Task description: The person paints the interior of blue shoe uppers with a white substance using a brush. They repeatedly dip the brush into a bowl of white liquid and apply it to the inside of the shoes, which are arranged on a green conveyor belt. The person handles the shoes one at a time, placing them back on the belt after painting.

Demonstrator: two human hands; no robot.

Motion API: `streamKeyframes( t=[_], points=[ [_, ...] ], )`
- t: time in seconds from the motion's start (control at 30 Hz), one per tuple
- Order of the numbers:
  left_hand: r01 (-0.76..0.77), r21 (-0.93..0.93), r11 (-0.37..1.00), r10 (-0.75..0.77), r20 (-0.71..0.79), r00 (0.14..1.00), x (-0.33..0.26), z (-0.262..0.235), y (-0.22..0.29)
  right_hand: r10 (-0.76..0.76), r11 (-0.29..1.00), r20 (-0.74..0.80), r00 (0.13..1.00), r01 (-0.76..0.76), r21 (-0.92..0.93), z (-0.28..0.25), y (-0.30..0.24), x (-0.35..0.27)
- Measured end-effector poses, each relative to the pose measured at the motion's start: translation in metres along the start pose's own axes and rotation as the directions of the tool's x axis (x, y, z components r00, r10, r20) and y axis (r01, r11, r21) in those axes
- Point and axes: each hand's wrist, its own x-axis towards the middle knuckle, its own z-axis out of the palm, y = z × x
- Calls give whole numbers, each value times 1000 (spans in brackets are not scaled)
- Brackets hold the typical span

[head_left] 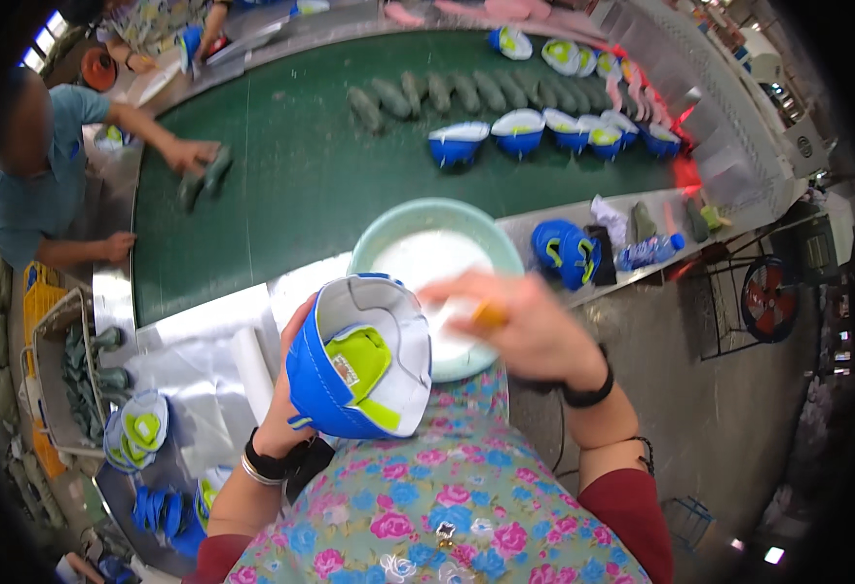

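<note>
Left hand (286, 389) grips a blue fabric shoe upper with white lining and lime-green insole (364, 355) from below, fingers wrapped round its outer side. Its opening faces up toward the camera; long axis runs from lower left to upper right, held just in front of the floral apron. Right hand (525, 326), blurred, pinches a small orange-tipped tool (491, 314) over a pale green round plastic basin of white liquid (427, 226). Beyond lies a dark green conveyor belt (291, 185) carrying a row of matching blue uppers (520, 131).
</note>
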Motion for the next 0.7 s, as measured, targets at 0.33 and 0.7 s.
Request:
streamKeyframes(
  t=[0.33, 0.7],
  points=[
    [502, 91, 860, -510, 191, 839, -59, -65, -41, 483, 846, -403, 777, -533, -13, 39, 144, -44],
    [385, -316, 867, -392, 44, 919, 28, -42, -94, 367, 927, -428, 826, -360, 100, 41, 120, -34]
  ],
)
